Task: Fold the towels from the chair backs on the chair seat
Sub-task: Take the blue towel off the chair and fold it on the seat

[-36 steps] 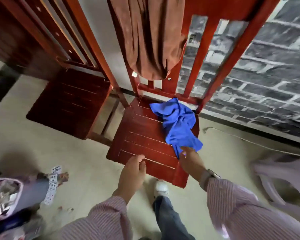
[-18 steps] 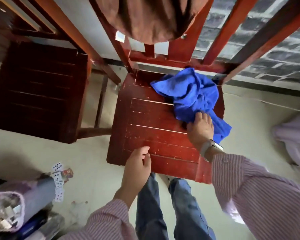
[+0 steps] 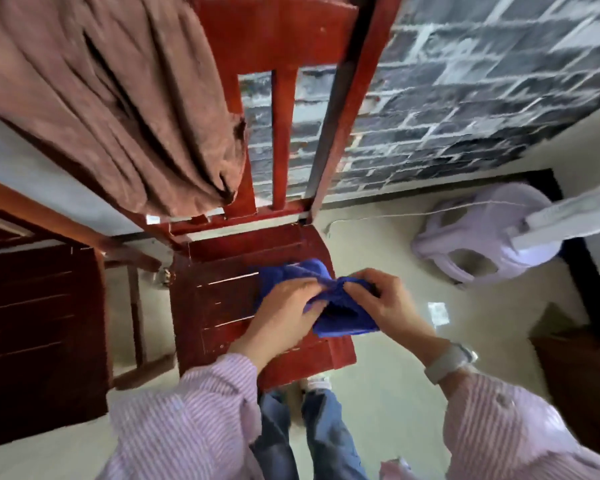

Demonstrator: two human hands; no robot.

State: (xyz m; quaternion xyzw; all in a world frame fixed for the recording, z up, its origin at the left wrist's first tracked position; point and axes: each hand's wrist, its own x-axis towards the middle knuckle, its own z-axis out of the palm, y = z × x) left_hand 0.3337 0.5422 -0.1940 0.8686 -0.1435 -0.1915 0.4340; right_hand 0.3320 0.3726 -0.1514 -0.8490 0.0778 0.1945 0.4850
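head view: blue towel [image 3: 340, 317] partly hand-hidden

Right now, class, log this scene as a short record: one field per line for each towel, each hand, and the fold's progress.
blue towel: bunched on the red chair seat
brown towel: draped over the chair back, untouched
left hand: grips the blue towel
right hand: pinches the blue towel
fold progress: no neat fold visible yet

Both hands, left [image 3: 284, 310] and right [image 3: 383, 299], seemingly curled, pinching.
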